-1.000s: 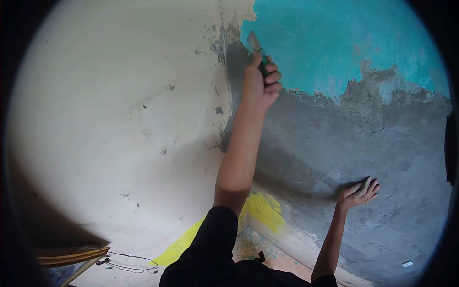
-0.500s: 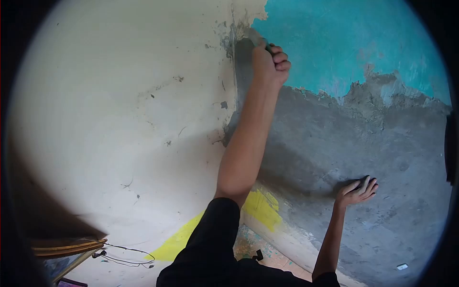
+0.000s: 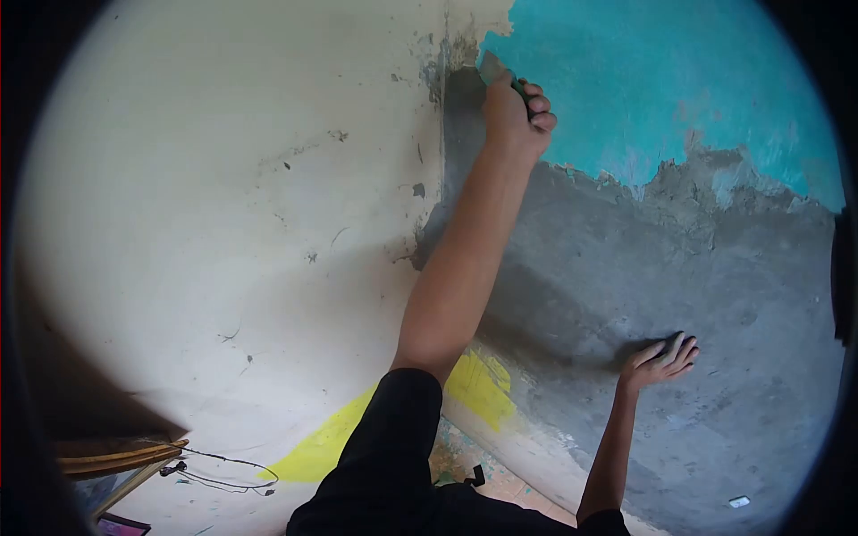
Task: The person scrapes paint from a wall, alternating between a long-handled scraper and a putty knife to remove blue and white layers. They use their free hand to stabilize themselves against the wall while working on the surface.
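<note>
My left hand (image 3: 523,116) is raised high near the room corner, its fingers wrapped around the dark handle of a scraper (image 3: 491,67). The flat blade points up and to the left, lying at the ragged edge of the teal paint (image 3: 608,80), just above bare grey plaster (image 3: 572,241). Whether the blade presses on the wall is hard to tell. Lower on the right, my right hand (image 3: 661,360) rests against the grey plaster with fingers stretched out, holding nothing.
A stained off-white wall (image 3: 223,214) meets the plastered wall at the corner. Yellow paint (image 3: 483,390) marks both walls low down. Wooden framed items (image 3: 125,460) and a looped black cable (image 3: 232,460) are at lower left. Paint flakes litter the floor (image 3: 500,482). A small white object (image 3: 739,502) shows at lower right.
My left hand and the scraper have moved slightly right, the blade now over the teal paint's edge. The view has shifted a little. My right hand stays on the plaster.
</note>
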